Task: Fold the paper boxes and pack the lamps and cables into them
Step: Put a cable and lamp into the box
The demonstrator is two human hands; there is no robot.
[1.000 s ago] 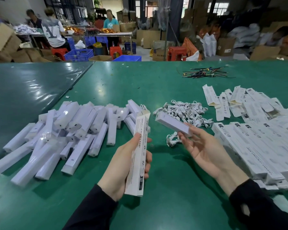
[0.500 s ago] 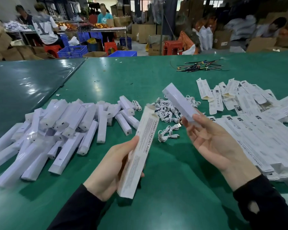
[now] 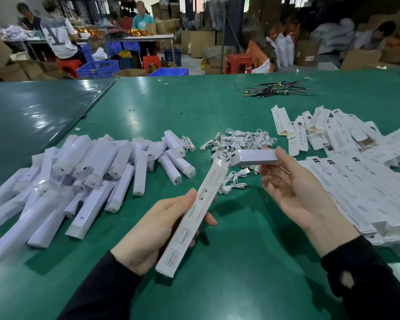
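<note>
Left hand [image 3: 157, 229] curled, gripping a held item, thumb on top; right hand [image 3: 293, 192] palm-up, fingertips pinching another; both dark-sleeved

The green table [image 3: 217, 107] fills the near half of the room, glossy under overhead light, with a darker sheet [image 3: 32, 112] overlapping its left part. Beyond its far edge stand blue crates [image 3: 98, 68] and red stools [image 3: 237, 63]. Further back from the table, to the left, is a long worktable [image 3: 134, 39] where people sit [image 3: 58, 38]. Behind the table's right end, cardboard boxes [image 3: 306, 51] and white bags [image 3: 284, 50] are heaped on a pale concrete floor [image 3: 192, 62]. Daylight comes through windows [image 3: 293, 1] in the back wall.
</note>
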